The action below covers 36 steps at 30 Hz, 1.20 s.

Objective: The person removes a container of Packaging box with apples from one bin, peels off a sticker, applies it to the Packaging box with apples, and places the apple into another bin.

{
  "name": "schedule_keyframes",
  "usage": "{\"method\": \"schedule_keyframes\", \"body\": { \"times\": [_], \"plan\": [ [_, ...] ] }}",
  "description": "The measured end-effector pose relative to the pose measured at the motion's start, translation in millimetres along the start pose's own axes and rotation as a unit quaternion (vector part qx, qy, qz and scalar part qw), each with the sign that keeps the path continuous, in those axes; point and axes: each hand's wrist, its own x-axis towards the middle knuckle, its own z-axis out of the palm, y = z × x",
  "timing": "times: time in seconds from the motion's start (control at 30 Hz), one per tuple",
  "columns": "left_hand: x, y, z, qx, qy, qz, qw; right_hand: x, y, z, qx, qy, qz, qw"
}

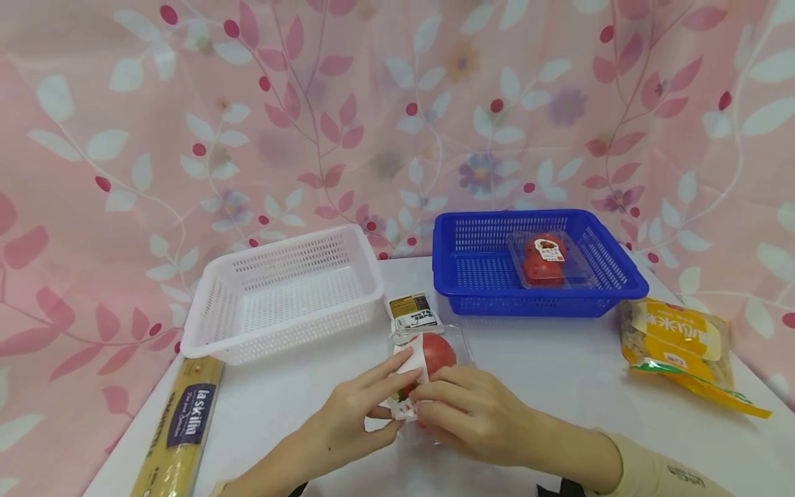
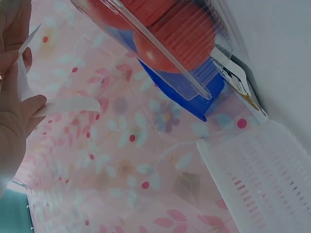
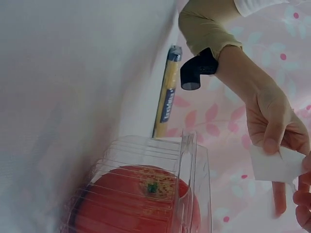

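Note:
A clear plastic box (image 1: 461, 338) of red tomatoes (image 1: 439, 351) lies on the white table in front of me. Over it, both hands hold a white paper label (image 3: 266, 164), which looks bent and partly lifted. My left hand (image 1: 355, 420) pinches the label between thumb and fingers, clearest in the right wrist view. From the other side, my right hand (image 1: 475, 414) pinches its edge with curled fingertips. In the left wrist view, a strip of the label (image 2: 73, 104) sticks out from the fingers, apart from the box. Part of the box is hidden beneath the hands.
A white basket (image 1: 288, 337) stands at the back left, a spaghetti pack (image 1: 183, 421) before it. A blue basket (image 1: 528, 304) at the back right holds another tomato box (image 1: 546, 259). Behind the near box lies a small packet (image 1: 413, 312); a yellow grain bag (image 1: 680, 345) lies far right.

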Motion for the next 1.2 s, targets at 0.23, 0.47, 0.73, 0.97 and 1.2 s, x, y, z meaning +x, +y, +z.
{"method": "schedule_keyframes", "body": {
  "times": [0.23, 0.47, 0.73, 0.97, 1.2],
  "plan": [
    [-2.6, 1.1, 0.5, -0.017, -0.014, -0.027, 0.9994, 0.2, 0, -2, 0.041, 0.015, 0.026, 0.9987],
    [-6.8, -0.8, -1.2, -0.027, -0.014, -0.050, 0.9983, -1.1, 3, -5, 0.084, 0.025, 0.072, 0.9935],
    [-11.0, -1.4, -1.8, -0.025, -0.014, -0.091, 0.9955, -4.3, 11, -13, 0.156, 0.053, 0.148, 0.9752],
    [-16.8, -7.3, -5.6, -0.004, -0.035, -0.136, 0.9901, -12.7, 19, -21, 0.162, 0.062, 0.237, 0.9560],
    [-28.8, -15.8, -18.9, -0.006, -0.044, -0.206, 0.9777, -22.2, 26, -23, 0.119, 0.044, 0.261, 0.9569]
  ]
}}
